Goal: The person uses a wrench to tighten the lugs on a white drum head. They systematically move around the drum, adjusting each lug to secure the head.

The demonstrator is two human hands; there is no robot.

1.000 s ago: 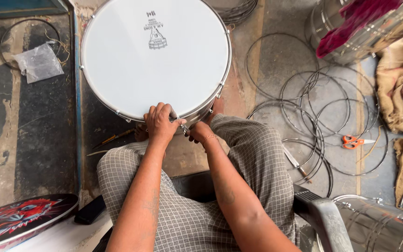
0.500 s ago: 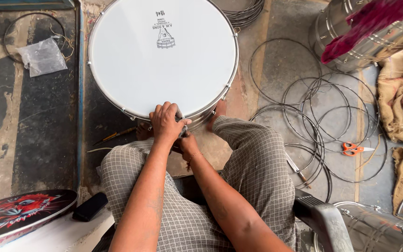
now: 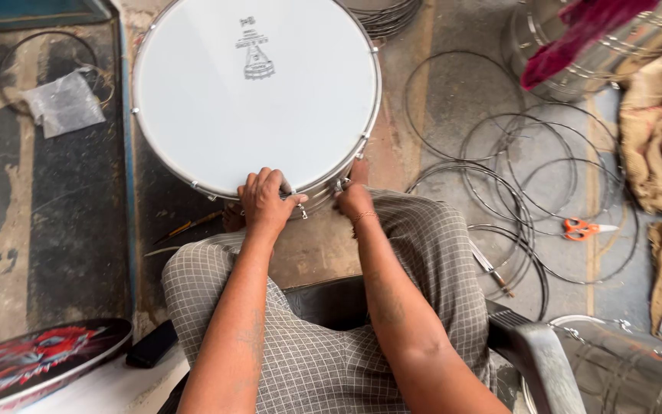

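Note:
A large drum (image 3: 254, 84) with a white head and a chrome rim stands on the floor between my knees. My left hand (image 3: 266, 201) is curled over the near rim, with a small metal piece (image 3: 299, 205) sticking out by the thumb. My right hand (image 3: 354, 201) grips the drum's side just below the rim, to the right of the left hand, its fingers hidden against a metal fitting (image 3: 341, 184). I sit on a dark plastic chair (image 3: 534, 353) in checked trousers.
Several thin wire hoops (image 3: 515, 176) lie on the floor to the right, with orange-handled scissors (image 3: 580, 228) among them. Shiny metal drum shells (image 3: 622, 376) stand at the right, one at the top under a red cloth (image 3: 576, 31). A painted drum head (image 3: 32, 360) lies at lower left.
My hands, bunched together at the near rim before, are now apart: the right one has shifted to the right along the rim. The drum has stayed where it was.

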